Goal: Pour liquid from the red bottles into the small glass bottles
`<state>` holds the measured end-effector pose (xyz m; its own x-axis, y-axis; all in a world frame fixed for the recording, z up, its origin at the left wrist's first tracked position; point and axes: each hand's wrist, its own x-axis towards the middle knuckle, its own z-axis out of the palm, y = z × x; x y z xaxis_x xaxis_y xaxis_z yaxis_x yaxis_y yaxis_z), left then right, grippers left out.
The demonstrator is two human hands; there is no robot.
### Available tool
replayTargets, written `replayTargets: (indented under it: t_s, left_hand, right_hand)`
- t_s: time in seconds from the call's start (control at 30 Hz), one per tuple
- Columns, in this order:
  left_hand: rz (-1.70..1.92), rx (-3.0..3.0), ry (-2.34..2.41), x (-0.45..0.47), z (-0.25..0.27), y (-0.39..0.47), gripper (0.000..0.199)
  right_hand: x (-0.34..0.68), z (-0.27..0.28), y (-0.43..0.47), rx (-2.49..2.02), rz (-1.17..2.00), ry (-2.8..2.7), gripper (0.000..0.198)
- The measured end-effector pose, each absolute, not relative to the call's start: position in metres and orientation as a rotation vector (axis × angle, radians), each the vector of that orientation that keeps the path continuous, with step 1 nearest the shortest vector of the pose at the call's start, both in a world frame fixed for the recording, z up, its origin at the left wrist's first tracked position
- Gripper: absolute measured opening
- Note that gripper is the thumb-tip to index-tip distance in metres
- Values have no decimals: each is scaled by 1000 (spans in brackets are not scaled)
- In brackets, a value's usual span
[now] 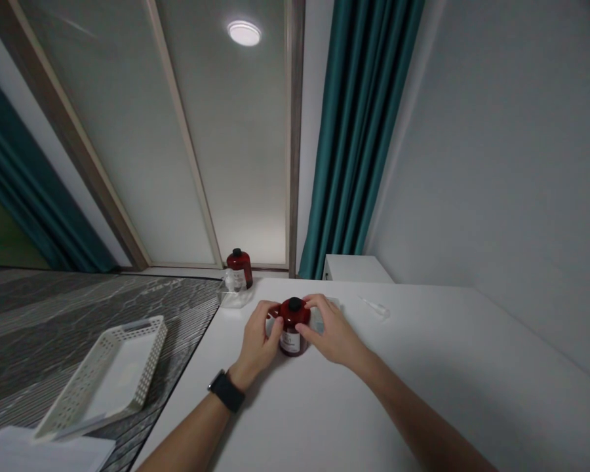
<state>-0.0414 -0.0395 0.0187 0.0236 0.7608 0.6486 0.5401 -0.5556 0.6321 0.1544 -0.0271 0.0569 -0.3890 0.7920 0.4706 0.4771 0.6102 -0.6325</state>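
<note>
A dark red see-through bottle (290, 342) with a black cap and a white label stands upright on the white table (285, 413). My left hand (257, 341), with a black watch on its wrist, curls its thumb and fingers against the bottle's left side. From the right, my right hand (335, 331) grips the bottle's shoulder between thumb and fingers. A small dark red part shows by my left fingertips; I cannot tell whether it belongs to the bottle. Partly hidden behind my right hand lies something clear, like plastic wrapping.
A second red bottle (240, 263) stands at the table's back left corner, beside clear plastic packaging (235, 298). A thin whitish object, perhaps a pump head (375, 307), lies back right. Left, lower down, are a white basket (150, 364) and papers (49, 452). A white cabinet (358, 269) stands behind.
</note>
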Motion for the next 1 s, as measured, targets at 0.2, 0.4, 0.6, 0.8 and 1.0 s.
replayTargets:
  t_s: [0.2, 0.4, 0.6, 0.8, 1.0]
  left_hand:
    - [1589, 2016, 1407, -43, 21, -39, 17]
    - [1709, 1901, 1472, -44, 24, -37, 16]
    - [1616, 1941, 1558, -43, 17, -35, 20]
    - [1500, 2063, 1582, -43, 9, -35, 18]
    - [1443, 2240, 1535, -39, 12, -39, 17]
  right_hand:
    - [144, 69, -14, -1069, 732, -2063, 52]
    - [134, 63, 16, -952, 735, -2079, 51]
    - [114, 54, 67, -921, 670, -2085, 43]
    - [95, 54, 118, -931, 656, -2081, 34]
    - [84, 49, 152, -908, 711, -2050, 32]
